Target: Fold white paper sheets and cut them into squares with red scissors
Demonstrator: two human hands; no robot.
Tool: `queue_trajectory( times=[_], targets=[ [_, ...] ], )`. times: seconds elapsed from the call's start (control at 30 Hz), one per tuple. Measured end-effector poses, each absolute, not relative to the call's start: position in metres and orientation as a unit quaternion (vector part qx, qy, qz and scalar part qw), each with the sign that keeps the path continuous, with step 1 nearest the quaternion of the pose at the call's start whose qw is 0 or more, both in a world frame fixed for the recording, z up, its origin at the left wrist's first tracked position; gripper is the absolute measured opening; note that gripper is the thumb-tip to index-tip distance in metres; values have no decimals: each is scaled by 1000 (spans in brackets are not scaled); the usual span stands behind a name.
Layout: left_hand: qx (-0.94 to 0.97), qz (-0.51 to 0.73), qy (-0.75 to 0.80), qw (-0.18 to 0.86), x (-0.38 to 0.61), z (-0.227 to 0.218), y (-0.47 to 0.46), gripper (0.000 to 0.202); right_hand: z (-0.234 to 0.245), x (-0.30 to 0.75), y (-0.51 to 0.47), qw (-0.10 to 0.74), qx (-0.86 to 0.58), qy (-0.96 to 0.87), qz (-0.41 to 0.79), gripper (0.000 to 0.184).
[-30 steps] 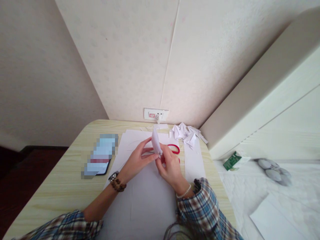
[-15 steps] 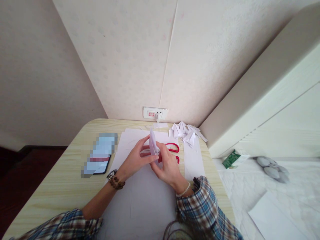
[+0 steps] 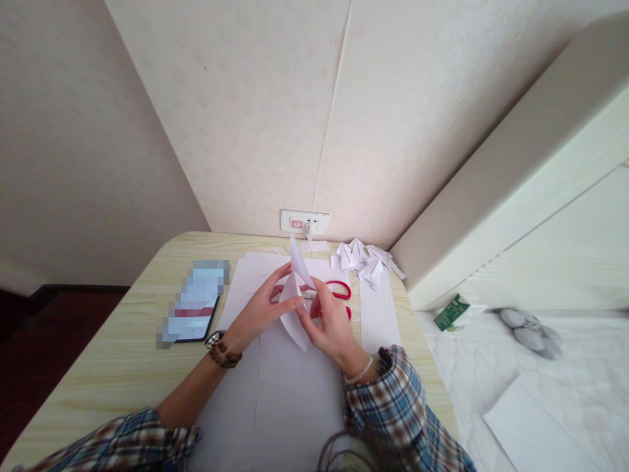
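Gap between left hand (image 3: pixel 265 307) and right hand (image 3: pixel 333 321) taken up by the folded paper (image 3: pixel 291 288) spanning them. Right side: scissors (image 3: pixel 340 288) lie close beside the right hand, red handles outward; folded pieces (image 3: pixel 369 270) heap at the far right corner. Ahead: wall (image 3: pixel 255 131) closes the way, plug (image 3: pixel 310 229) jutting out. Left: phone (image 3: pixel 194 308) lies flat; free tabletop (image 3: pixel 118 347) between it and the left edge. Nearside: flat sheets (image 3: pixel 295 406), open above, between the forearms.

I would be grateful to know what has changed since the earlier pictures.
The paper between the left hand and the right hand has spread open: one part points up, another now reaches downward. Both hands kept hold. The red-handled scissors, phone and folded paper pieces stayed put.
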State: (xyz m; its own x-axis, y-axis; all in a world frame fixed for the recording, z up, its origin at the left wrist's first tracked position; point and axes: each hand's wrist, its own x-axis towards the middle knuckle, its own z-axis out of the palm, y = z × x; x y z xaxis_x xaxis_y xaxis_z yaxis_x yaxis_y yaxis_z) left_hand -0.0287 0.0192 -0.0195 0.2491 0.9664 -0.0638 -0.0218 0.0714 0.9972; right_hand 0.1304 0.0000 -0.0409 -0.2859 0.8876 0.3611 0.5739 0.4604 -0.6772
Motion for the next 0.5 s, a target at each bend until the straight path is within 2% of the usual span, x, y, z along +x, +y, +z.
queue_trajectory(
  times=[0.23, 0.5],
  targets=[
    [529, 421, 444, 588, -32, -18, 21, 71, -44, 133, -1, 387, -458, -774, 201, 47],
    [540, 420, 458, 567, -34, -26, 22, 81, -38, 132, -1, 401, -446, -777, 193, 41]
  ],
)
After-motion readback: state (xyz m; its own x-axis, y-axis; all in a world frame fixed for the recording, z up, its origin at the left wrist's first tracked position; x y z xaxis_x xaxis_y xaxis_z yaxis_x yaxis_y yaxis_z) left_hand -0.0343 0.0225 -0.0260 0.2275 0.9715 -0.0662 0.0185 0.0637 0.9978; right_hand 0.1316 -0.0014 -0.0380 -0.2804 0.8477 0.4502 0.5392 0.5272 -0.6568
